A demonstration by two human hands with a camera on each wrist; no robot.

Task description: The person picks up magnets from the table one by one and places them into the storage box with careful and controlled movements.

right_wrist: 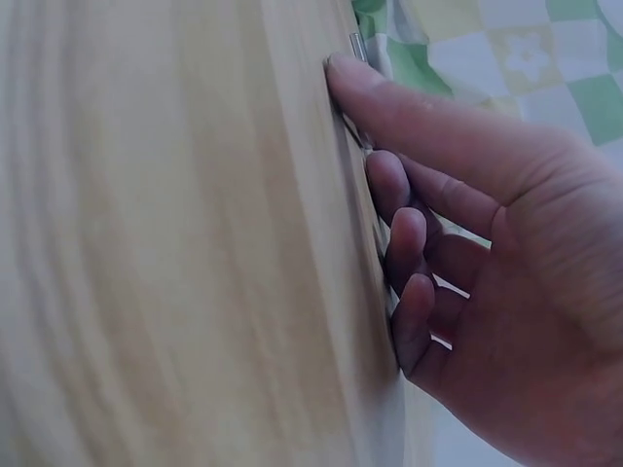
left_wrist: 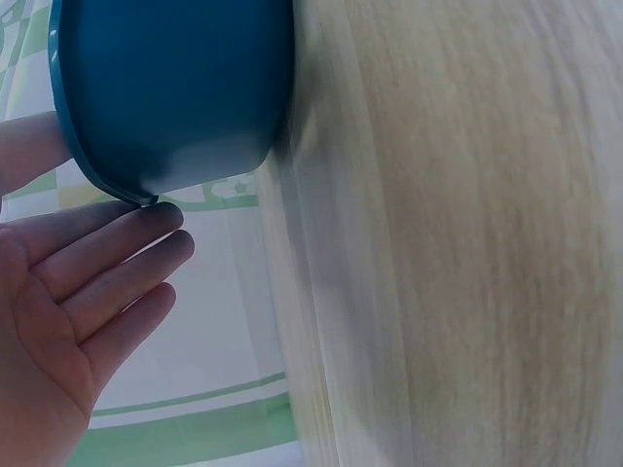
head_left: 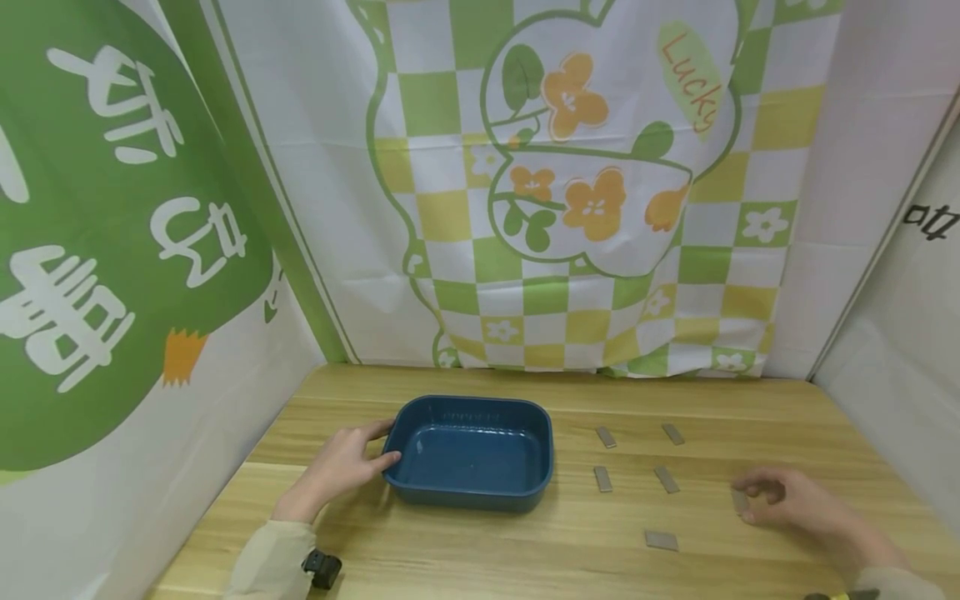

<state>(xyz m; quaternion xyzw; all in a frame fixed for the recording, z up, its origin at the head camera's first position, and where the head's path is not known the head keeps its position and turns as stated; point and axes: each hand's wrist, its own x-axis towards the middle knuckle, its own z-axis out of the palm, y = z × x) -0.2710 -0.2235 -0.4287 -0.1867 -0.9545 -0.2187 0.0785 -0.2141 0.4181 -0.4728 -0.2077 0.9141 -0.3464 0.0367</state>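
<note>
A dark blue plastic basin (head_left: pixel 472 497) stands on the wooden table, left of the middle. At its left side my left hand (head_left: pixel 341 464) holds the rim, thumb over the edge and the other fingers outside. In the left wrist view those fingers (left_wrist: pixel 146 229) are nearly straight, right at the basin's corner. On the right of the table my right hand (head_left: pixel 798 504) pinches a small flat grey rectangular piece (head_left: pixel 739 502) by its ends, close to the wood. The right wrist view shows the thumb (right_wrist: pixel 389 102) and curled fingers low at the tabletop, partly hiding the piece.
Several similar grey pieces lie apart between the basin and my right hand, one (head_left: pixel 662 541) nearest the front and another (head_left: pixel 605 437) near the basin's right side. Printed cloth (head_left: pixel 525 317) hangs behind the table (head_left: pixel 465 558), with cloth walls at both sides.
</note>
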